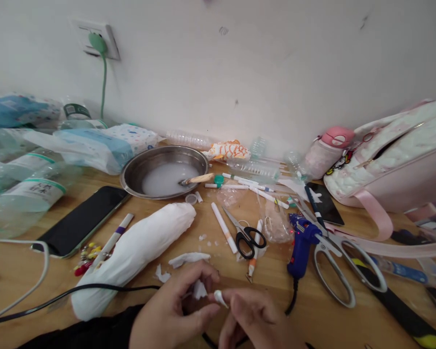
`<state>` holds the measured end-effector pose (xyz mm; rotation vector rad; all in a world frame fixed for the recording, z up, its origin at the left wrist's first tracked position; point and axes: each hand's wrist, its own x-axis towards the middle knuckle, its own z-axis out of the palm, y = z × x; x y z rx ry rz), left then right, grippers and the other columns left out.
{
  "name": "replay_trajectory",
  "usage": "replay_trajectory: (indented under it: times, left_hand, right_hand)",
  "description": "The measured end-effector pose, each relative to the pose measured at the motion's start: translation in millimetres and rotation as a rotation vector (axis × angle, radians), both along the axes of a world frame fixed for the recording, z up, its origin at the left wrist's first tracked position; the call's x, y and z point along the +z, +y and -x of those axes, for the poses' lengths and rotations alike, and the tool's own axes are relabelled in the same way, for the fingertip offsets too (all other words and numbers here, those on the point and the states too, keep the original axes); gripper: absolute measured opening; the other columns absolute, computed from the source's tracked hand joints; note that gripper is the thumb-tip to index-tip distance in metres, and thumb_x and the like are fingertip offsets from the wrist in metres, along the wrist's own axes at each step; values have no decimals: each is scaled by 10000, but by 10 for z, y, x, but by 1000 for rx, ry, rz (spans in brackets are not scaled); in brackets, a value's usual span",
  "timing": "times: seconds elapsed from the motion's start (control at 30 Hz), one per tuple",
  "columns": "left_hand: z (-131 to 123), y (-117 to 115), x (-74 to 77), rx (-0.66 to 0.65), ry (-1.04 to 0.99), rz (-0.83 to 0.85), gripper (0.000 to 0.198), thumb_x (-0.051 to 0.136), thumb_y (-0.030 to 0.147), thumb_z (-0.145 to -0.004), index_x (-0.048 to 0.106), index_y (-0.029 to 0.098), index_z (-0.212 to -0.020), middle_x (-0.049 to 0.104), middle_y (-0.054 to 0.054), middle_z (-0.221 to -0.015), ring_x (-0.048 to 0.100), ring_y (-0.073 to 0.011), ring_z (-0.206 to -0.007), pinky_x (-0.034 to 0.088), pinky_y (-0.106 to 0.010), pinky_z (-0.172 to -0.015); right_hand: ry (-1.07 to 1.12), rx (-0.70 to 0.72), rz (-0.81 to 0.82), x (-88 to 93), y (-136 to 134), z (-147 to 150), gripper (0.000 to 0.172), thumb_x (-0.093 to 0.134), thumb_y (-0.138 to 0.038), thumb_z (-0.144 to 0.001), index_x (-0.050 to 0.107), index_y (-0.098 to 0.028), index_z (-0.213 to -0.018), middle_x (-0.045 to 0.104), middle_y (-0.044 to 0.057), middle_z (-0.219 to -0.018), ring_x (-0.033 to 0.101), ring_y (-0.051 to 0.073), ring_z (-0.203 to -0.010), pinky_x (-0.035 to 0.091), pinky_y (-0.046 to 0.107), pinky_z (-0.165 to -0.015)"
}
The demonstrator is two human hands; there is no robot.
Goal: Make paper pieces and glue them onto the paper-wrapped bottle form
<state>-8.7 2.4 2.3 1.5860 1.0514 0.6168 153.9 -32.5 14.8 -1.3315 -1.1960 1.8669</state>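
My left hand [178,308] is at the bottom centre, thumb and index finger apart and curved. A small white paper scrap [199,291] shows in the gap between them; whether it is held or lies on the table I cannot tell. My right hand [256,317] faces it, thumb and index finger closed at a small curled white strip [221,298], which looks like paper. Beyond my hands lie torn white pieces [189,259]. A long white paper-covered form [141,247] lies to the left. Black-handled scissors [249,237] rest farther off.
A metal bowl [163,172] of cloudy liquid holds a brush [199,179]. A blue glue gun [301,245] and large scissors [336,261] lie right. A phone [83,220], plastic bottles [32,194] and black cable [112,287] are left; a backpack [399,150] stands far right.
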Motion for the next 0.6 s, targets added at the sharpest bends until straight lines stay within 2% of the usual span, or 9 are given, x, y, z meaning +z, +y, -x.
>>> replay_trajectory:
  times: [0.1,0.2,0.3,0.4,0.47,0.6]
  left_hand:
    - [-3,2,12,-69,48,-160,95,518,179,-726,546,197,-815,534,-21,-746,504,-172,-670,381,-248,-569]
    - [26,-11,0,-67,11,-270,119,505,108,-725,564,206,-756,522,-13,-762,519,-165,-718,401,-248,-633]
    - [68,-17,-8,-15,-52,-307,157,503,89,-737,573,228,-720,503,7,-766,519,-141,-706,405,-221,-625]
    - [98,0,4,-17,-104,-303,136,535,119,-746,589,237,-702,502,14,-751,522,-133,-694,418,-216,-635]
    - [104,4,10,-127,-95,-300,108,558,151,-746,616,233,-704,518,3,-756,538,-137,-706,430,-213,-644]
    - [91,-64,-7,-541,-47,-307,185,512,272,-785,647,238,-664,582,-9,-715,568,-138,-647,431,-191,-577]
  right_hand:
    - [95,-72,96,-36,-18,-10,682,334,-673,-735,614,-101,-978,625,36,-531,559,120,-491,422,211,-519]
    - [277,-92,238,-127,-9,-7,778,332,-731,-678,619,-69,-968,587,27,-489,552,118,-477,405,200,-493]
    - [446,-80,326,-231,17,-13,809,317,-747,-666,611,-70,-997,579,19,-469,515,93,-414,378,178,-442]
    - [450,-112,304,-270,50,-57,819,311,-758,-654,609,-85,-1013,618,35,-491,518,85,-395,383,176,-443]
    - [345,-187,225,-248,73,-105,791,335,-748,-656,631,-83,-965,635,52,-496,527,89,-394,383,178,-431]
    - [139,-393,-25,-158,107,-211,509,486,-589,-724,642,-112,-802,623,22,-474,497,73,-406,367,163,-420]
